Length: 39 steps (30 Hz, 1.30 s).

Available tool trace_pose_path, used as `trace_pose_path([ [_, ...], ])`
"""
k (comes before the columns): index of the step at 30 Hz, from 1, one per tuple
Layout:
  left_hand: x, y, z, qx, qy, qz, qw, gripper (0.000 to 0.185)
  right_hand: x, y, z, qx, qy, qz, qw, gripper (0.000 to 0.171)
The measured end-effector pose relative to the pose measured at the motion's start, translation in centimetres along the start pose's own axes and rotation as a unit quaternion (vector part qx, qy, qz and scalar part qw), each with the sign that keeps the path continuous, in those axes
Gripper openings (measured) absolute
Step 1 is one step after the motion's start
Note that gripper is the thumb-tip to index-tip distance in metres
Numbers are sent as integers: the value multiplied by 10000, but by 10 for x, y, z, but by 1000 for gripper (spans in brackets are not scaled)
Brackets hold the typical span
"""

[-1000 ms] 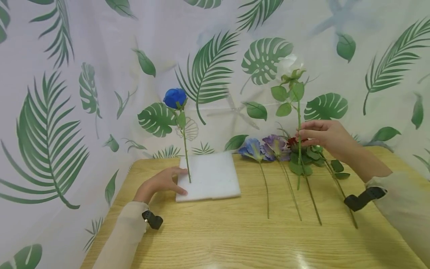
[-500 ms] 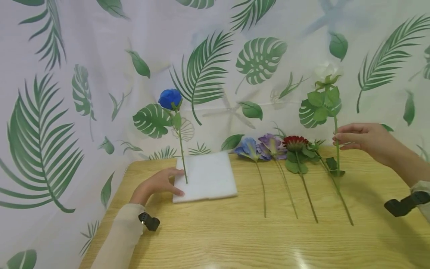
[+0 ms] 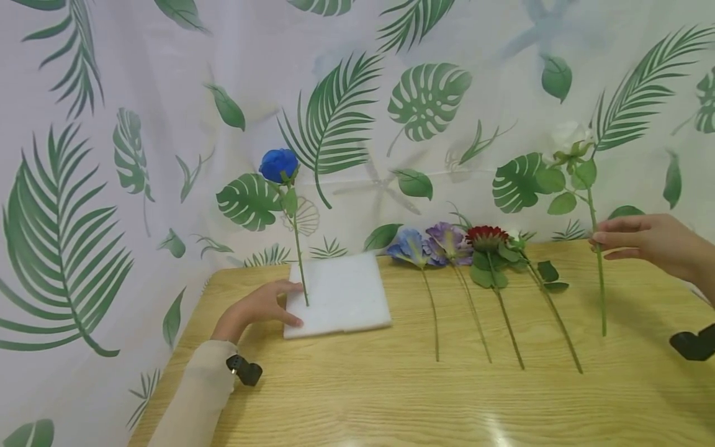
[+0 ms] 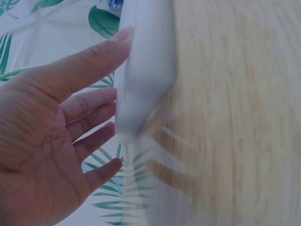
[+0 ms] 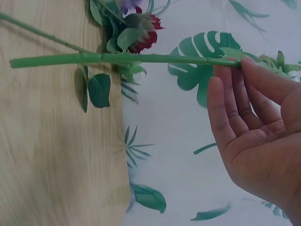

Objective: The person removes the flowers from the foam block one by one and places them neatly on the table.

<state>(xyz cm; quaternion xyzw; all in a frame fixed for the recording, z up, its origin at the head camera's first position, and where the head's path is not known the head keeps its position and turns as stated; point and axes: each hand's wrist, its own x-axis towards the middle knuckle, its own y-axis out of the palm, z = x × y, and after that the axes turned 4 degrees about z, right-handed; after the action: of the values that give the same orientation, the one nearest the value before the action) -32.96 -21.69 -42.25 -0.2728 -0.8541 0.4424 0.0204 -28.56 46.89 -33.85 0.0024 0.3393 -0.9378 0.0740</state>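
Observation:
A blue rose (image 3: 279, 166) stands upright with its stem in a white foam block (image 3: 349, 298). My left hand (image 3: 265, 308) rests at the block's left edge, thumb and fairly straight fingers touching it; the left wrist view shows the thumb (image 4: 101, 61) against the foam (image 4: 146, 61). At the right, my right hand (image 3: 650, 244) pinches the green stem of a white rose (image 3: 570, 138) between thumb and fingertips. That rose is held upright, its bare stem end hanging down over the table. In the right wrist view the stem (image 5: 141, 58) runs across the picture, its bloom hidden.
Between the hands lie a blue flower (image 3: 410, 247), a purple flower (image 3: 449, 243), a red flower (image 3: 487, 239) and a leafy stem (image 3: 553, 304) on the wooden table (image 3: 357, 391). A leaf-patterned curtain (image 3: 346, 93) hangs behind the table's back edge.
My right hand has moved right and slightly down with the white rose, away from the lying flowers. The left hand stays at the foam block; the view has shifted slightly.

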Motion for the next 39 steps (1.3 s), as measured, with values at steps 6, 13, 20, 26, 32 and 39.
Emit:
trace_pose_path([
  [6,-1,-1,1,1,-3,-18,10000,89,-1,-6,-11,-148,123,105,9998,12],
  [13,0,-1,4,13,76,-45,10000,88,-1,-10,-21,-71,340,255,9991,12],
  [20,0,1,3,1,39,-21,10000,89,-1,-11,-29,133,516,501,9973,14],
  [26,0,0,0,-18,28,-1,10000,89,1,-8,-37,92,590,735,9955,19],
  [32,0,-1,1,6,6,2,10000,88,4,-4,-44,204,646,901,9936,19],
  [39,1,-1,1,83,57,-1,9999,88,7,-1,-50,229,808,1129,9901,18],
])
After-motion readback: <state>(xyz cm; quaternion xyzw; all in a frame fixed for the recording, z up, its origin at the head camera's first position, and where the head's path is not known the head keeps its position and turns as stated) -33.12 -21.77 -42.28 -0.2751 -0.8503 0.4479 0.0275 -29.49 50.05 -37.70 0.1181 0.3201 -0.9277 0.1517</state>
